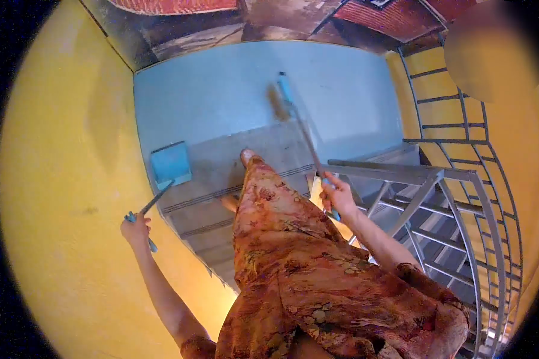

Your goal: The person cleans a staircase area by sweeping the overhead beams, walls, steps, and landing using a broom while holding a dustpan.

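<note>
My left hand (138, 230) is closed around the blue grip of a long-handled dustpan. The blue dustpan (169, 163) sits ahead and to the left, beside the yellow wall, at the far end of its dark handle. In my right hand (336, 196) is the handle of a long-handled broom. Its blue head (285, 90) is in front of the pale blue surface, with brown bristles (276, 103) smeared by motion. Whether the bristles touch anything I cannot tell. My bare foot (248, 157) shows below the hem of my orange-brown patterned garment (281, 239), between both tools.
Grey-brown steps (206, 227) with dark stripes descend under me. A metal railing (395, 172) stands close to my right forearm. Dark metal bars (452, 125) run along the right side. A yellow wall (60, 179) rises on the left; a pale blue surface (203, 90) lies ahead.
</note>
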Demonstrator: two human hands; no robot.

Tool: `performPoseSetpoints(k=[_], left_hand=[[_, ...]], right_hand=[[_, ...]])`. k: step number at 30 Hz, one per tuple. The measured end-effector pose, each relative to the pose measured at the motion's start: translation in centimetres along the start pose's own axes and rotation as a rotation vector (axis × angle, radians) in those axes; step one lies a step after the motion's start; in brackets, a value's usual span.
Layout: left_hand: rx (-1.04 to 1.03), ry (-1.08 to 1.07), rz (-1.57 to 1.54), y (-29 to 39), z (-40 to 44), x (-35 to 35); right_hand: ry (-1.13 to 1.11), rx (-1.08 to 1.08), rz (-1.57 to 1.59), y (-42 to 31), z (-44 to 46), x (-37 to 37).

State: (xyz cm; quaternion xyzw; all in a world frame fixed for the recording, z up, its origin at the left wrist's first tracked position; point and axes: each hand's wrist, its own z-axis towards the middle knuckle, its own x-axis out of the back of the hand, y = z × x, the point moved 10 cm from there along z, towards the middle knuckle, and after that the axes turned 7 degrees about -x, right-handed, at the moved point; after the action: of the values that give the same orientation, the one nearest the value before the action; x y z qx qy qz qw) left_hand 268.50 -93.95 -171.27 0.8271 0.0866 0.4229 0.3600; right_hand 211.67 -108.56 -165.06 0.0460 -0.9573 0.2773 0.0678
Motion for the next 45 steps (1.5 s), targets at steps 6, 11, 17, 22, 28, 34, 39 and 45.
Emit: performPoseSetpoints(k=[6,11,17,22,28,34,39,45], left_hand=[[-0.021,-0.014,-0.052,-0.2,-0.8,0.6],[-0.002,0.005,-0.041,-0.4,0.2,0.1],[0.019,0.0,-0.079,1.1,1.9,-0.8],[0.083,0.032,-0.073,2.6,3.4,-2.1],[0.088,0.03,0.011,3.7,4.4,-3.6],[0.156,0.078,0.024,4.1,3.4,-3.2],[0.083,0.039,-0.045,2.8,1.2,-2.1],[0.033,0.08,-0.118,0.5,-4.9,1.2]], right_hand=[[0.244,0.147,0.113,-1.1,10.8,7.7],[0.383,0.128,0.115,1.7,25.5,14.8],[0.159,0.573,-0.298,-2.1,45.4,21.5],[0.171,0.327,-0.578,-10.4,53.8,21.0],[0.248,0.25,-0.498,-22.0,49.1,17.6],[0.14,0.153,-0.433,-23.0,35.3,10.4],[-0.099,0.173,-0.666,-17.1,24.5,1.5],[-0.218,0.207,-0.896,-10.0,14.0,-10.4]])
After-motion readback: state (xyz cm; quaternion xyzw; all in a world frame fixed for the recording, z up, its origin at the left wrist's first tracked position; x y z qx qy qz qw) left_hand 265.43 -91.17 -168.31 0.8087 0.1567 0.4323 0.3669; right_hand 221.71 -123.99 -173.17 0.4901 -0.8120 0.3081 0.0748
